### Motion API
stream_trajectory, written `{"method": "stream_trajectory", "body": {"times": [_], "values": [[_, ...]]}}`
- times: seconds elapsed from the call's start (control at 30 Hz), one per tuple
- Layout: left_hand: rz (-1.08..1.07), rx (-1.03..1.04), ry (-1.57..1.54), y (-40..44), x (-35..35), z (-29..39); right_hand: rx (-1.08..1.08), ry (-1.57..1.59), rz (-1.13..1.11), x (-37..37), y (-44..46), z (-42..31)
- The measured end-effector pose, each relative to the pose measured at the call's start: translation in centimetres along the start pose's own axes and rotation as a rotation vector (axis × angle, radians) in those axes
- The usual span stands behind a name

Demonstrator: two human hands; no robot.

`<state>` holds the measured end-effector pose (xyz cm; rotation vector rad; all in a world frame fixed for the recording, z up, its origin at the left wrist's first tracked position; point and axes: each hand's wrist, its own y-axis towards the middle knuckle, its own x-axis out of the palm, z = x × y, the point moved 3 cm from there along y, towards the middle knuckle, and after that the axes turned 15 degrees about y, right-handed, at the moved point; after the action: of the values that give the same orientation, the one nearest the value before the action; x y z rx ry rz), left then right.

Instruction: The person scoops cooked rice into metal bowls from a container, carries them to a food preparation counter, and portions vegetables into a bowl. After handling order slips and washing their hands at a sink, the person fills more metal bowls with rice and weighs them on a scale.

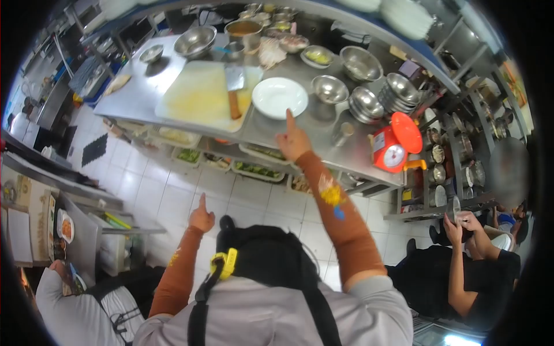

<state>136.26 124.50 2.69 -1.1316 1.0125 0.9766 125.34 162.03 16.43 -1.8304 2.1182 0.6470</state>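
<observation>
My right hand [295, 143] reaches over the front edge of the steel table [329, 144]. Its index finger is stretched toward the near rim of a white plate [280, 98], the other fingers curled, with nothing held; whether the fingertip touches the rim I cannot tell. My left hand [202, 219] hangs above the floor, its index finger out and the rest bent in, also holding nothing. Left of the plate, a cleaver [234, 89] with a wooden handle lies on a yellow-stained cutting board [187, 86].
Steel bowls [329, 89] and an orange scale [391, 151] stand right on the table. A pot [243, 36] is at the back. Trays of greens [258, 170] sit underneath. One person in black [456, 282] is at right, another in grey [75, 305] at left.
</observation>
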Motion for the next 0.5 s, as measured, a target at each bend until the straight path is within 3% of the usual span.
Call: {"method": "stream_trajectory", "body": {"times": [0.1, 0.2, 0.3, 0.37, 0.4, 0.43, 0.47, 0.5], "values": [[-0.010, -0.123, -0.088, -1.8, 3.5, -6.8, 0.161, -0.252, 0.032, 1.4, 2.7, -0.6], [-0.105, -0.240, -0.031, -2.8, 9.6, -14.0, 0.162, -0.519, -0.094, 4.1, 5.1, 4.0], [-0.370, -0.348, -0.038, -3.9, 10.7, -17.9, 0.277, -0.605, -0.135, 5.2, 7.3, 5.6], [-0.401, -0.388, -0.091, -4.1, 11.5, -21.0, 0.429, -0.382, 0.041, 4.6, 6.5, -1.4], [-0.413, -0.395, -0.132, -4.3, 12.0, -22.6, 0.518, -0.479, -0.055, 4.9, 6.5, -1.9], [-0.362, -0.429, -0.195, -3.9, 13.8, -24.8, 0.391, -0.690, -0.197, 6.9, 7.7, 8.4], [-0.515, -0.412, -0.254, -4.0, 11.0, -25.2, 0.446, -0.471, -0.206, 7.0, 6.8, 7.6], [-0.479, -0.471, -0.282, -2.7, 14.2, -28.1, 0.481, -0.465, -0.199, 7.1, 6.5, 7.0]]}}
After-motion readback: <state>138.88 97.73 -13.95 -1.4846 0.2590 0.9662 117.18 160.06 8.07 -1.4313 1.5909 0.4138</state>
